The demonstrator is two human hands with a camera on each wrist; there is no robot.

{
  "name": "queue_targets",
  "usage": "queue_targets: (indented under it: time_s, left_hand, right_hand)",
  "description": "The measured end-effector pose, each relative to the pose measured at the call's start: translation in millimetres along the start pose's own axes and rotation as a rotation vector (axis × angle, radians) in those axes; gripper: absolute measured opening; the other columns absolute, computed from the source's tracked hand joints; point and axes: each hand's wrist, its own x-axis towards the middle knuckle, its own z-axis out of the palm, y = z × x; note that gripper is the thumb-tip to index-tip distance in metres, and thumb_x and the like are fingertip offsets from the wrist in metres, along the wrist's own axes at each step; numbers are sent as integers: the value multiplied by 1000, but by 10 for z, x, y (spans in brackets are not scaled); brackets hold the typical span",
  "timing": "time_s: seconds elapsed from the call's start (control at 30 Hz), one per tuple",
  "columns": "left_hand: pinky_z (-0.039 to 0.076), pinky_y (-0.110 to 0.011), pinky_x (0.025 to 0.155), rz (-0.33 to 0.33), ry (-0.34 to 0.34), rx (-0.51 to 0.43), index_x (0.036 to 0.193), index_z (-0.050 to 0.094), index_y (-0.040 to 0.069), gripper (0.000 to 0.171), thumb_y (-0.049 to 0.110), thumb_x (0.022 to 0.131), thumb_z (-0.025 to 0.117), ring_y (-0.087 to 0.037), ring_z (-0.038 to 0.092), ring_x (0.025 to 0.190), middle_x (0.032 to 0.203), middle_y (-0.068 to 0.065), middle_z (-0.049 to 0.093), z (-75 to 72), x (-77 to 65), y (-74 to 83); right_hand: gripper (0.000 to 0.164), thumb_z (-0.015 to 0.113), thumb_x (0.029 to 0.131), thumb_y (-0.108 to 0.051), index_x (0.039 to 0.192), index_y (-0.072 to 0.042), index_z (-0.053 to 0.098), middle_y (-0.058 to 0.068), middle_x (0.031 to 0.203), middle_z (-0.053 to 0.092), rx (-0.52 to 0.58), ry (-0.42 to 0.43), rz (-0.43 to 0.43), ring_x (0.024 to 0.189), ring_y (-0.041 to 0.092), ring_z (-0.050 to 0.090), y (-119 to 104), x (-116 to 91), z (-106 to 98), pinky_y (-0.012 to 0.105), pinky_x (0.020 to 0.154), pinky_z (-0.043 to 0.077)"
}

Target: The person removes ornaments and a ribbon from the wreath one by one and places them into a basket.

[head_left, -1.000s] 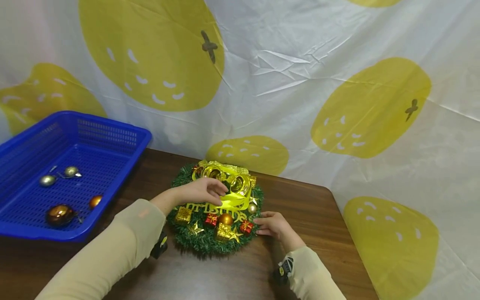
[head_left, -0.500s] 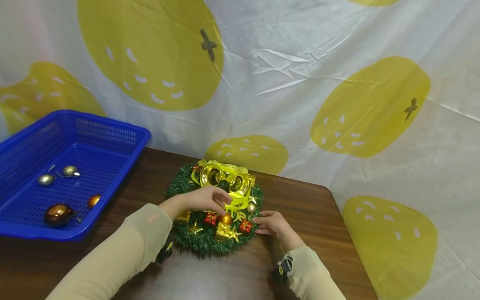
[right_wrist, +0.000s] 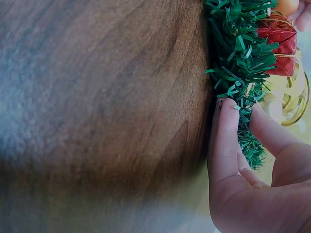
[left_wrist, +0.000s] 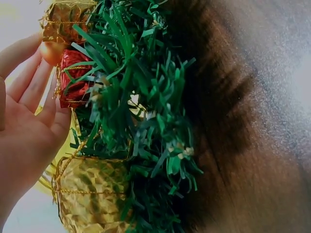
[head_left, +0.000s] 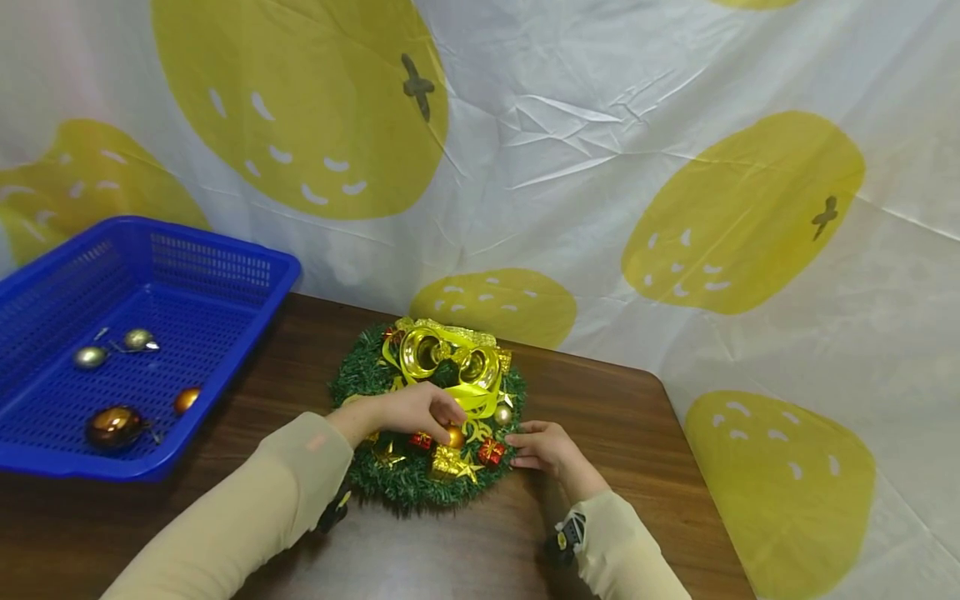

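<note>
A green tinsel Christmas wreath lies on the table, decorated with gold bells, yellow ribbon, small gift boxes and gold stars. My left hand reaches over its left side, thumb and fingers around an orange bauble at the front. The left wrist view shows the fingertips at this bauble, beside a red gift box and a larger gold one. At the wreath's right edge, my right hand pinches the green tinsel between thumb and fingers, near another red gift box.
A blue plastic basket stands on the left of the brown wooden table. It holds silver-gold baubles, a large brown bauble and an orange one. A white curtain with yellow fruit prints hangs behind.
My left hand has moved down and slightly right from over the wreath's middle to the orange bauble, its fingers closing around it. The right hand has stayed at the wreath's edge.
</note>
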Motion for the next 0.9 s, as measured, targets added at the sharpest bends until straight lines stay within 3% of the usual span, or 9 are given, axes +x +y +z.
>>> queue_targets:
  time_s: [0.33,0.5,0.77,0.9]
  left_hand:
    - [48,-32,92,-25,-57,122,121,62,4,36,13,87,66,-21,57,110,124,-10,61,5,16,50]
    - [48,-32,91,-8,-69,161,122,62,4,36,16,88,65,-21,57,110,124,-10,61,-1,17,54]
    - [50,-30,85,25,-39,111,120,63,4,36,19,88,66,-17,59,101,117,-9,63,-11,20,19]
    - [52,-30,86,44,-14,44,119,63,2,35,18,88,65,-22,62,105,116,-11,64,-16,26,30]
  right_hand:
    - [55,59,89,1,135,16,33,3,78,59,-15,11,5,57,9,59,-28,-27,23,23,58,56]
    - [54,58,89,1,134,16,33,3,77,58,-12,7,6,58,9,58,-28,-23,19,23,58,56]
    - [56,58,89,0,135,17,31,2,78,58,-9,-9,3,58,9,58,-25,-19,8,23,60,56]
    - [56,58,89,1,135,17,32,2,77,59,-14,-1,6,57,9,59,-16,-17,7,23,59,56]
